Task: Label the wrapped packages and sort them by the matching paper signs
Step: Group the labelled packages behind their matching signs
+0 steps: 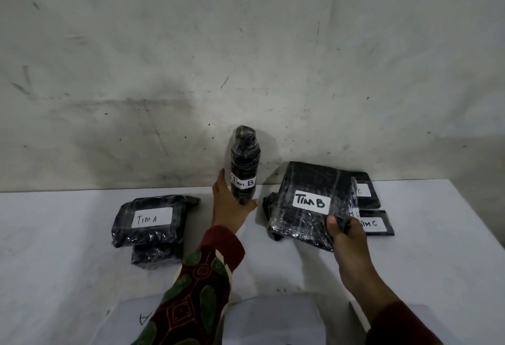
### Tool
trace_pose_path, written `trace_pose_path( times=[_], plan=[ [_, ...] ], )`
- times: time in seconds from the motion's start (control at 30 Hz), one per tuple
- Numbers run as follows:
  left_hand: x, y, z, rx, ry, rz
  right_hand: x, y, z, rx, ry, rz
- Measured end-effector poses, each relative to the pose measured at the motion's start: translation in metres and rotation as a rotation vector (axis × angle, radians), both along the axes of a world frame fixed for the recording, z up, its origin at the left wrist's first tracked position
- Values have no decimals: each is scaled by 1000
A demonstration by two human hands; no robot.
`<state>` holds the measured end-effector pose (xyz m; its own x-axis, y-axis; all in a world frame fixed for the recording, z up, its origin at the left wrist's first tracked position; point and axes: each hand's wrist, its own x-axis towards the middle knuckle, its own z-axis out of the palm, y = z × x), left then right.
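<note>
My left hand (228, 205) grips the lower part of an upright bottle-shaped black package (245, 164) labelled "Tim B", at the back middle of the table. My right hand (345, 238) holds the near right corner of a flat black package (311, 205), also labelled "Tim B", tilted up off the table. At the left lies a black package labelled "Tim A" (151, 220) on top of another black package (155, 256). Behind the flat package at the right lie black packages labelled "Tim C" (375, 223), partly hidden.
The white table (68, 249) ends against a stained grey wall (246, 57). Two paper signs lie near the front edge: one showing the letter A (128, 320) beside my left sleeve, another (273, 317) between my arms with its writing hidden.
</note>
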<state>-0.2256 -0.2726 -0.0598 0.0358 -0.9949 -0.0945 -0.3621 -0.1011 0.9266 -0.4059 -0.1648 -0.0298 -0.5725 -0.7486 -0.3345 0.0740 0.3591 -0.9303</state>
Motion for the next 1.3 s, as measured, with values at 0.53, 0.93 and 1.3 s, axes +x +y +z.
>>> trace_pose_path(
  times=[0.53, 0.93, 1.3],
  plan=[
    [-54, 47, -6, 267, -160, -61, -25, 18, 12, -120, 16, -162],
    [-39, 52, -6, 249, -125, -52, -28, 21, 7, -84, 50, -90],
    [8, 70, 3, 224, -74, 17, 10, 11, -9, 70, 213, 180]
  ],
)
